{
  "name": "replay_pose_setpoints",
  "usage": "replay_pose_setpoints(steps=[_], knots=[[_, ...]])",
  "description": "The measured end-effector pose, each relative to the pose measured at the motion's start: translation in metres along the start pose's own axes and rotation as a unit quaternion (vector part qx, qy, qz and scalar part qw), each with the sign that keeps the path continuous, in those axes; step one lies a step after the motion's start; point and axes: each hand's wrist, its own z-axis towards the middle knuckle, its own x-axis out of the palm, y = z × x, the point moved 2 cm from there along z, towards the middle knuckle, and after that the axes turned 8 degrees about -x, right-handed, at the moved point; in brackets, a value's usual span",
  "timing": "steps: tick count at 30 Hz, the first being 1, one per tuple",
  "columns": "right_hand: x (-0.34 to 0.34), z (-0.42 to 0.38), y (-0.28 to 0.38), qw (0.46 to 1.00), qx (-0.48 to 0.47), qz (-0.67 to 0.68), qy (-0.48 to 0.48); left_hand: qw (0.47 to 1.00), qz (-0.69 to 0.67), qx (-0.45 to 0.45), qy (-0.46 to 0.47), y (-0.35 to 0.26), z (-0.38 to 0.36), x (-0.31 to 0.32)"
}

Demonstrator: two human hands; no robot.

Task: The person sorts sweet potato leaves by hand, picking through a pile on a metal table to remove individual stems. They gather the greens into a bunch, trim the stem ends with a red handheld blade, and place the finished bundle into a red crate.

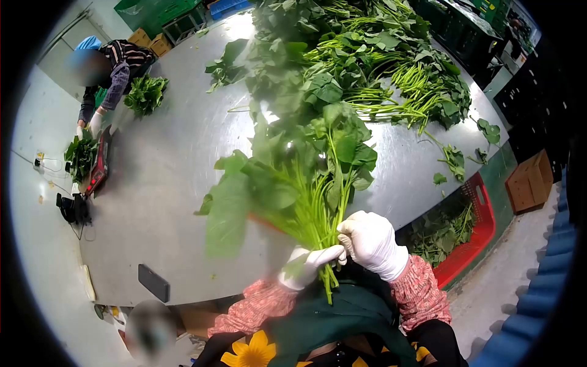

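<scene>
A bunch of leafy green stems stands upright over the near edge of the metal table, its leaves away from me and its cut ends near my apron. Around the lower stems wraps my left hand, in a white glove. My right hand, also gloved in white, is closed at the right side of the stems, its fingertips pinched near them; what they grip, if anything, is hidden. Part of the bunch's left side is blurred.
A large pile of leafy stems covers the table's far right. A red crate with greens is at the right, near a cardboard box. A dark phone lies left. A co-worker handles greens at a red scale.
</scene>
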Motion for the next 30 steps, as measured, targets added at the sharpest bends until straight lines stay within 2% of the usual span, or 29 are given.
replay_pose_setpoints(steps=[3,5,6,7,8,9,11,13,14,17,19,21,24,25,28,29,30], knots=[[-0.005,-0.008,-0.01,0.999,-0.009,-0.024,-0.047,0.981,-0.187,-0.034,-0.024,-0.02,-0.005,0.01],[-0.011,-0.02,-0.021,0.993,-0.006,-0.046,-0.106,0.98,-0.189,-0.054,-0.034,-0.031,-0.005,0.01],[-0.023,-0.021,-0.024,0.992,0.027,-0.022,-0.118,0.977,-0.199,-0.054,-0.051,-0.03,-0.005,0.011],[-0.025,-0.032,-0.031,0.981,0.04,-0.031,-0.186,0.974,-0.208,-0.056,-0.068,-0.029,-0.006,0.011],[-0.029,-0.041,-0.033,0.963,0.104,-0.029,-0.246,0.969,-0.235,-0.072,-0.024,-0.024,-0.003,0.009],[-0.027,-0.051,-0.038,0.889,0.249,0.127,-0.362,0.969,-0.233,-0.072,-0.025,-0.022,-0.003,0.009],[-0.04,-0.06,-0.044,0.802,0.318,0.151,-0.483,0.97,-0.229,-0.072,-0.025,-0.02,-0.001,0.011],[-0.054,-0.065,-0.054,0.672,0.345,0.332,-0.565,0.977,-0.197,-0.072,-0.032,-0.021,-0.002,0.014],[-0.057,-0.069,-0.059,0.676,0.333,0.343,-0.561,0.981,-0.18,-0.071,-0.033,-0.023,-0.002,0.015],[-0.064,-0.058,-0.054,0.748,0.359,0.288,-0.479,0.987,-0.134,-0.083,-0.038,-0.027,-0.006,0.019],[-0.073,-0.039,-0.052,0.776,0.364,0.261,-0.444,0.997,-0.047,-0.058,-0.027,-0.029,-0.008,0.019],[-0.089,-0.013,-0.052,0.805,0.317,0.266,-0.425,0.997,0.059,-0.047,-0.015,-0.019,-0.008,0.016],[-0.12,0.018,-0.049,0.827,0.32,0.287,-0.362,0.993,0.114,-0.025,-0.017,-0.021,-0.016,0.02],[-0.127,0.029,-0.045,0.822,0.295,0.328,-0.36,0.99,0.123,-0.063,-0.013,-0.018,-0.015,0.021],[-0.137,0.042,-0.047,0.887,0.269,0.264,-0.268,0.986,0.16,-0.031,-0.026,-0.028,-0.017,0.033],[-0.136,0.047,-0.044,0.87,0.265,0.305,-0.282,0.988,0.154,-0.01,-0.018,-0.028,-0.016,0.034],[-0.138,0.045,-0.045,0.885,0.281,0.257,-0.267,0.989,0.149,0.01,-0.013,-0.025,-0.015,0.033]])
